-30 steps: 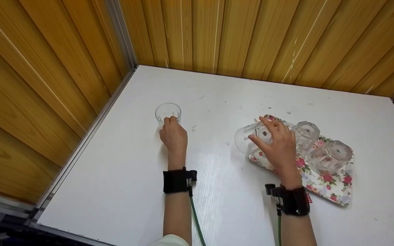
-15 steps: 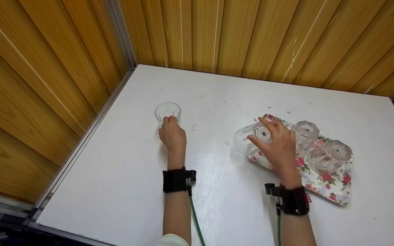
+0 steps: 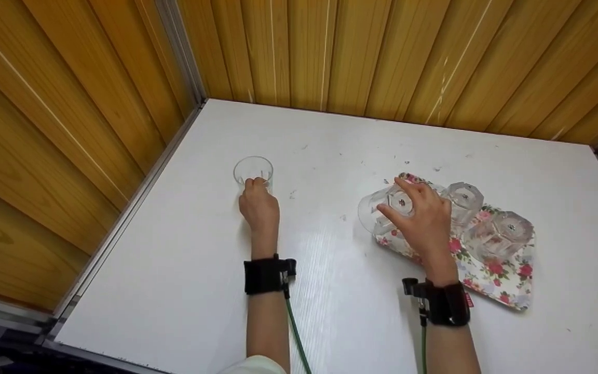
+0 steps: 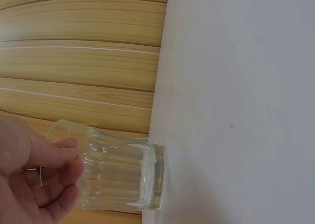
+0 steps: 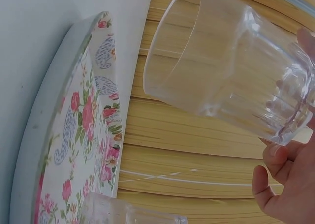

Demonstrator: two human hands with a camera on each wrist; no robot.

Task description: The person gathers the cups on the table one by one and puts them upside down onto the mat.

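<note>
At the left of the table, a clear drinking glass (image 3: 254, 169) stands upright, its base (image 4: 158, 177) on the white surface. My left hand (image 3: 259, 203) pinches its near rim between thumb and curled fingers. Over a floral tray (image 3: 496, 283), my right hand (image 3: 423, 215) grips a second clear glass (image 5: 231, 61) near its base with thumb and fingers. That glass is upside down and tilted, its mouth towards the left, apart from the tray in the right wrist view. Two more glasses, one farther back (image 3: 465, 200) and one nearer (image 3: 501, 236), stand upside down on the tray.
The white table (image 3: 185, 249) meets wood-patterned panels (image 3: 309, 57) at the back and left. A metal frame (image 3: 122, 218) runs along its left side. Both wrists wear black straps (image 3: 263, 275) with green cables (image 3: 297, 332).
</note>
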